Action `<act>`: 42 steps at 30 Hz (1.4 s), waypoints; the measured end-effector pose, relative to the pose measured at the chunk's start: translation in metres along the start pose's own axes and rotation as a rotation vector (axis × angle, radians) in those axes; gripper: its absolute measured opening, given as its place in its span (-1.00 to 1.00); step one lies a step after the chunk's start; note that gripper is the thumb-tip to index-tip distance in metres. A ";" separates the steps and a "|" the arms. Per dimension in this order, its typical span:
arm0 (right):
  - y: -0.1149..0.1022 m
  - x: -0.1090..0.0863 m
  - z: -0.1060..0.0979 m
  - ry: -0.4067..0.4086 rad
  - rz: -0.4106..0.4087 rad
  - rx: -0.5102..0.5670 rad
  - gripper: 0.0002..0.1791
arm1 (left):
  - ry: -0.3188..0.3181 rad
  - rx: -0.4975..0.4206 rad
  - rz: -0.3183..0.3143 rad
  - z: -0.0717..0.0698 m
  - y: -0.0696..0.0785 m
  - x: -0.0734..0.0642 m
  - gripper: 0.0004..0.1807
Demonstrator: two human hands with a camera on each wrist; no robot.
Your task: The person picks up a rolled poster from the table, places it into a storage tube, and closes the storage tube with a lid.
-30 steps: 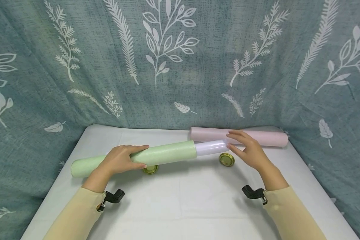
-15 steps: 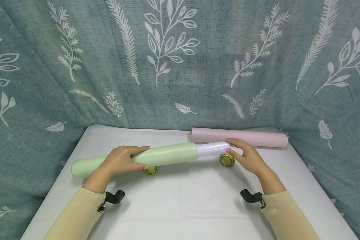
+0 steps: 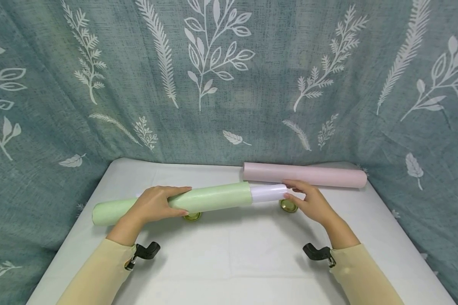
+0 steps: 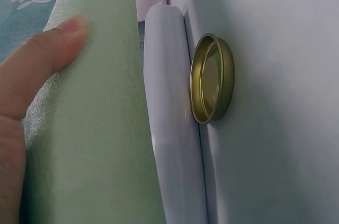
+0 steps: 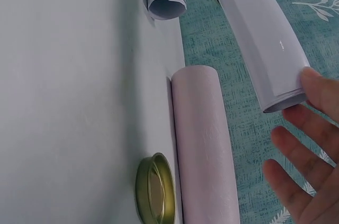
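Table (image 3: 229, 262) covered in white. Directly on it: one pink tube (image 3: 305, 175) along the far edge, right of centre; two round gold-coloured lids, one left (image 3: 192, 217), one right (image 3: 288, 206), hollow sides up, well apart; one white paper roll (image 4: 172, 113) just beside the left lid.

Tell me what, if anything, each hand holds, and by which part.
Left hand: the green tube, around its middle. Right hand: touching the protruding end of the white roll; whether it pinches cannot be told.

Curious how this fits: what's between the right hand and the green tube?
A white roll sticking out of the green tube; the head and right wrist views show it.
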State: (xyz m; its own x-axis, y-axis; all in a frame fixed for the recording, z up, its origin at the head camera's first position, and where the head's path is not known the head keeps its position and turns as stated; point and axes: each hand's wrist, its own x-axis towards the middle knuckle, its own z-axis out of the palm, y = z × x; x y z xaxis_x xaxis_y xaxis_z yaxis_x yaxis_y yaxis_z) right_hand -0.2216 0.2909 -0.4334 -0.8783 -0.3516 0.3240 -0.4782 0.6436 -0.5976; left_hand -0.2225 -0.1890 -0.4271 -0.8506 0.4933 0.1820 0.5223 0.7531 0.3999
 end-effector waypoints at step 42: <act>-0.019 0.020 0.038 -0.079 0.046 0.174 -0.55 | -0.021 0.019 0.002 0.001 0.005 0.002 -0.21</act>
State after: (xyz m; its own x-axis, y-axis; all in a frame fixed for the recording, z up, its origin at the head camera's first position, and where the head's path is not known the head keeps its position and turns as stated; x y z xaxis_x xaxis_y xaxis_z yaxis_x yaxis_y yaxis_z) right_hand -0.2298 0.2457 -0.4429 -0.8929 -0.3814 0.2392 -0.4244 0.5356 -0.7301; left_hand -0.2218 -0.1839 -0.4260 -0.8484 0.5034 0.1638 0.5250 0.7604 0.3823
